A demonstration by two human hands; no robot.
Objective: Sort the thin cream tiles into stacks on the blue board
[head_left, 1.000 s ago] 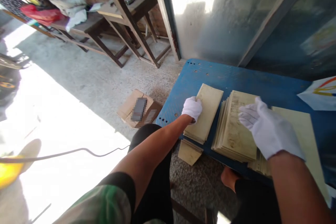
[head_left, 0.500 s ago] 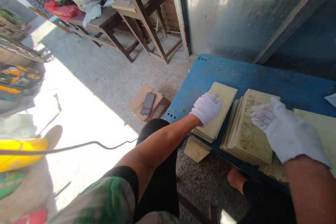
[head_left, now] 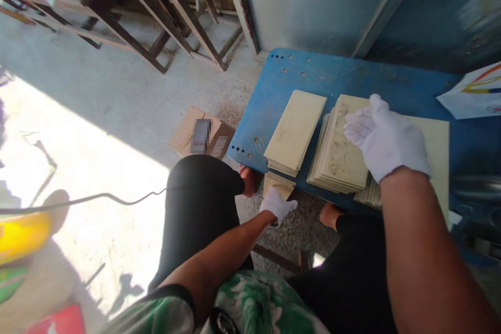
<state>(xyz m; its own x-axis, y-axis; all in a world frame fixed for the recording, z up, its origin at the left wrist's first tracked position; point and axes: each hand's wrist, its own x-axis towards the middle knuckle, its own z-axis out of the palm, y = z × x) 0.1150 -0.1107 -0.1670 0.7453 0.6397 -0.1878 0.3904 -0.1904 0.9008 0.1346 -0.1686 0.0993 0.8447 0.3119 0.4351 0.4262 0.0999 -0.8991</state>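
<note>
Both hands wear white gloves. My left hand point(head_left: 277, 205) is low, below the front edge of the blue board point(head_left: 297, 70), fingers apart and reaching toward a pale panel piece point(head_left: 277, 185) lying under that edge. My right hand point(head_left: 385, 135) hovers, fingers spread, over the middle stack of thin cream panels point(head_left: 334, 148). A smaller, neat stack of the same panels point(head_left: 294, 132) lies to the left of it. A larger cream sheet point(head_left: 438, 141) lies under and to the right of the middle stack.
A flattened cardboard box point(head_left: 198, 133) lies on the concrete floor left of the board. A black cable point(head_left: 97, 198) runs across the sunlit floor. Wooden table legs point(head_left: 156, 21) stand behind. A printed white sheet point(head_left: 475, 94) lies on the board's right side.
My left hand left the top of the small stack and dropped below the board's front edge toward the piece underneath. The right hand stayed over the middle stack. The view tilted down.
</note>
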